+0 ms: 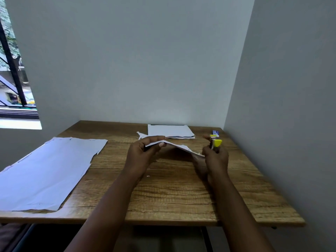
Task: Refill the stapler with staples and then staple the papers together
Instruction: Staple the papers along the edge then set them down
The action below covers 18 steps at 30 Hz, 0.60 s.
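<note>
My left hand (145, 151) pinches the left end of a small bundle of white papers (179, 146), held a little above the wooden table (172, 188). The bundle slopes down to the right, and its right corner reaches my right hand (216, 158). That hand is closed around a yellow stapler (216, 142), held upright at the papers' right corner. Only the stapler's yellow top and a bit of metal show above the fingers. A small blue and white staple box (215, 132) lies on the table just behind the stapler.
A large stack of white sheets (45, 171) covers the table's left side and overhangs its edge. A smaller paper pile (170, 131) lies at the back against the wall. A wall runs close along the table's right side. A window is at the far left.
</note>
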{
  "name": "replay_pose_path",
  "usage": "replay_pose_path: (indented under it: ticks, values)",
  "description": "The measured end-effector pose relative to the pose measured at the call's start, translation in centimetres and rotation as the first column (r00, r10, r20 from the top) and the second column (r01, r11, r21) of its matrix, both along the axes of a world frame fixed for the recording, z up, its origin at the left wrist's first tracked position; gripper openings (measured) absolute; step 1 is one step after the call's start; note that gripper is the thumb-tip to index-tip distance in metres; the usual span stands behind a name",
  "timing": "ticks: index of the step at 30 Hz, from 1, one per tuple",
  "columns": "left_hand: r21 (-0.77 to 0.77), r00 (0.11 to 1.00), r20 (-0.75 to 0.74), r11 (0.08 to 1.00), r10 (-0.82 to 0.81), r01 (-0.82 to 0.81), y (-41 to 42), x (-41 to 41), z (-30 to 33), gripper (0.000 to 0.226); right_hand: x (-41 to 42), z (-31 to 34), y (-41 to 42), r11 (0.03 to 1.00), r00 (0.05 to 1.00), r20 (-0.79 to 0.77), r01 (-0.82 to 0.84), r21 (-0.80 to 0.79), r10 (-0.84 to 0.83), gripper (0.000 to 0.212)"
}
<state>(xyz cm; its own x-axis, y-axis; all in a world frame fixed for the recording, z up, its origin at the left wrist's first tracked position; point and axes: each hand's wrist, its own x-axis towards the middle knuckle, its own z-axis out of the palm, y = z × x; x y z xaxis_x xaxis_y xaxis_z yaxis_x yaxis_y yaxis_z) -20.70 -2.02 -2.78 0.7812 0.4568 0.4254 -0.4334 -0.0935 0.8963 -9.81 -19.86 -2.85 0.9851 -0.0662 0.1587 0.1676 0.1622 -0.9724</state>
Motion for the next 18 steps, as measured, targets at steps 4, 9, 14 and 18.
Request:
replay_pose_path:
  ticks: [4, 9, 14, 18]
  values:
    - [-0.081, 0.998, -0.027, 0.995, 0.053, -0.055, 0.8, 0.3, -0.4, 0.015, -0.7, -1.1, 0.6, 0.825, 0.918, 0.348, 0.04, -0.563, 0.193, 0.04]
    - [-0.101, 0.992, -0.032, 0.987, 0.123, -0.126, 1.3, 0.5, -0.5, 0.011, -1.1, -0.9, 0.5, 0.763, 0.874, 0.432, 0.121, -0.635, 0.22, 0.035]
    - [-0.163, 0.992, -0.049, 0.979, 0.116, -0.122, 1.7, 0.5, -0.7, 0.021, -2.4, 0.6, 0.2, 0.966, 0.91, 0.402, 0.009, -0.258, 0.099, 0.036]
    - [-0.228, 0.993, -0.05, 0.966, 0.11, -0.118, 1.7, 0.3, -0.4, 0.029, -2.7, 1.4, 0.1, 0.968, 0.948, 0.291, -0.182, 0.172, 0.127, 0.033]
